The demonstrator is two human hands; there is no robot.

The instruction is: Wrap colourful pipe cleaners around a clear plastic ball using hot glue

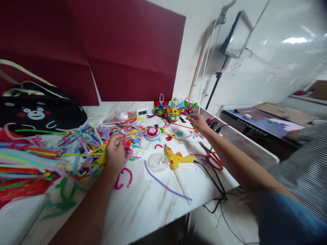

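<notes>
My left hand [114, 151] is closed in a pinch around a bent pink pipe cleaner [127, 143], above the pile of pipe cleaners. My right hand [196, 122] reaches out over the table's far right, just in front of the colourful animal-head ornaments [173, 111]. Its fingers are drawn together, and whatever they may hold is too small to tell. Between my hands a yellow glue gun [176, 159] lies beside a clear round plastic piece [157, 162] on white paper. A purple pipe cleaner [163, 183] curves in front of them, and a curled dark-pink one [130, 177] lies near my left wrist.
Loose pipe cleaners [28, 158] in many colours cover the left side. Red-handled scissors [214, 160] and black cables [217, 183] lie at the right edge. A black bag [58, 112] and a small digital clock [141, 112] stand behind. Someone in a striped garment [304, 163] is at right.
</notes>
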